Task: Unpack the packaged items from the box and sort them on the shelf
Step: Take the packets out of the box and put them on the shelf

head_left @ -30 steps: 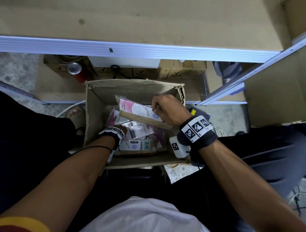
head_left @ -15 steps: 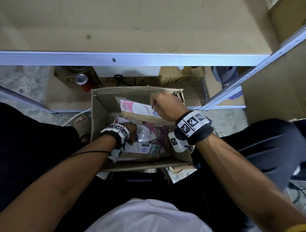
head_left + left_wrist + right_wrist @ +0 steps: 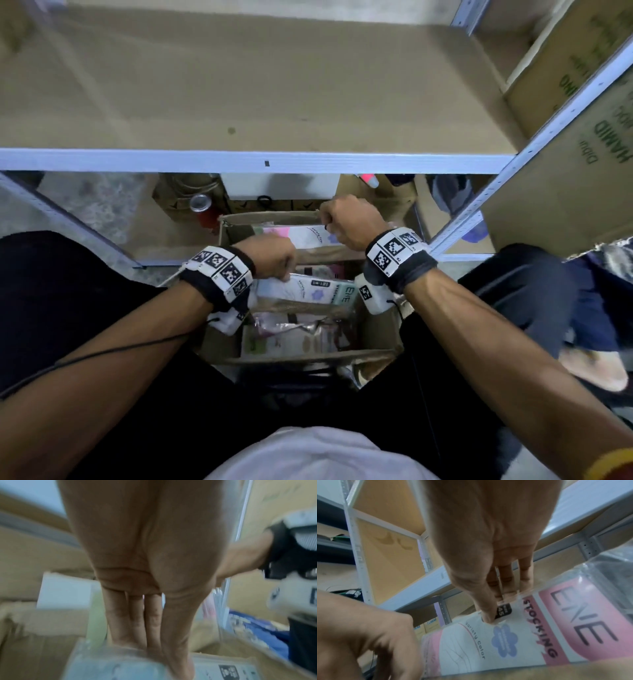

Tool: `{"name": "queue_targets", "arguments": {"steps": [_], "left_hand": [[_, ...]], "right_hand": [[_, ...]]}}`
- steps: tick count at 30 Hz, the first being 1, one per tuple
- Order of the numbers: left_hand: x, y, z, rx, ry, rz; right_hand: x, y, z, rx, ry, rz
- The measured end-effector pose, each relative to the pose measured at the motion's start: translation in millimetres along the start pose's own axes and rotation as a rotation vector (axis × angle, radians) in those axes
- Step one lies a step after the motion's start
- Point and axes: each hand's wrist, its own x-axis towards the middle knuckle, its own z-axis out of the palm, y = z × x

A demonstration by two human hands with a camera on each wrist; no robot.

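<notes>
An open cardboard box [image 3: 380, 335] stands on the floor between my knees, with several plastic-wrapped packets inside. My right hand [image 3: 342, 219] pinches the top edge of a pink and white stocking packet [image 3: 305, 236] [image 3: 530, 639], lifted above the box's far wall. My left hand [image 3: 277, 260] grips the edge of a white and mint green stocking packet [image 3: 308, 289] [image 3: 120, 669] raised over the box's middle. More packets [image 3: 294, 337] lie at the box bottom. The brown shelf board [image 3: 239, 85] stretches in front, above the box.
A pale metal shelf rail [image 3: 253, 161] runs across just beyond the box. A red can [image 3: 202, 209] and a white box [image 3: 279, 185] sit on the lower level behind it. Printed cartons [image 3: 582, 164] fill the right bay. A slanted upright [image 3: 534, 147] crosses at right.
Both hands have risen out of the box, each lifting a packet. The left hand took hold of the mint green packet. My view tilted up toward the shelf.
</notes>
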Motion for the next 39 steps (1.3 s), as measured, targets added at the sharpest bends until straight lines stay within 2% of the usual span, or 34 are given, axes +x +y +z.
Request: {"name": "queue_targets", "arguments": {"steps": [2, 9, 14, 17, 20, 25, 28, 32, 36, 39], "left_hand": [[-18.6, 0.5, -19.0, 0.004, 0.064, 0.050], [-75.6, -15.0, -76.1, -0.187, 0.202, 0.067], [-115.0, -31.2, -113.0, -0.399, 0.336, 0.096], [-135.8, -44.1, -130.3, -0.477, 0.419, 0.113], [-147.0, -55.8, -138.0, -0.652, 0.505, 0.131], [-145.2, -67.1, -141.8, -0.987, 0.662, 0.046], [-136.0, -72.5, -146.0, -1.206, 0.770, 0.015], [-108.5, -87.9, -151.9, -1.360, 0.945, -0.155], [-76.2, -122.5, -157.5, -1.425, 0.987, -0.308], [-60.2, -139.2, -156.6, -1.400, 0.943, -0.376]], "right_hand": [[-4.8, -0.7, -10.7, 0.024, 0.000, 0.019], [-28.1, 12.9, -70.4, 0.097, 0.108, 0.065], [-50.7, 26.6, -114.8, 0.106, 0.236, 0.092], [-65.7, 38.6, -141.2, 0.090, 0.266, 0.109], [-75.9, 52.5, -167.1, 0.124, 0.295, 0.120], [-61.9, 70.2, -181.6, 0.269, 0.406, 0.187], [-37.9, 69.6, -172.3, 0.570, 0.386, 0.249], [2.6, 59.6, -156.0, 0.966, 0.376, 0.382], [53.3, 44.2, -144.1, 1.136, 0.345, 0.410], [75.8, 33.3, -136.7, 1.149, 0.291, 0.407]]}}
